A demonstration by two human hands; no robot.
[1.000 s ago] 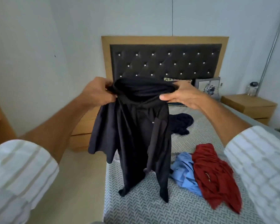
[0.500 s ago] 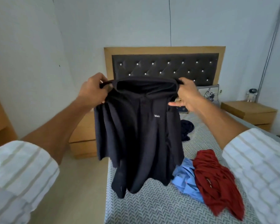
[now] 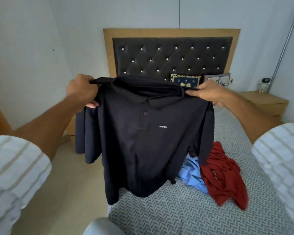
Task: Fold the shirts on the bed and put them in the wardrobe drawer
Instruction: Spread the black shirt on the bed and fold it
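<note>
i have the black polo shirt [image 3: 143, 141] up in the air over the near left part of the bed [image 3: 185, 212], front facing me, hem hanging just clear of the patterned cover. my left hand [image 3: 81, 92] has its grip curled round the left shoulder seam, and my right hand [image 3: 209, 94] pinches the right shoulder between thumb and fingers, so both are closed on cloth and the collar sags a little between them. it reads as light, soft knit with no stiffness of its own: the sleeves droop, the body falls in loose folds, and i'd expect it to crumple wherever i let it go slack. the shoulders look like the right place to hold it, since from there it hangs square and i can lay it face down and flat. the buttoned placket and collar are the only firmer parts, so i'd fold around them. the blue shirt [image 3: 192, 173] and the red shirt [image 3: 224, 175] lie bunched together on the bed to my right, waiting.
</note>
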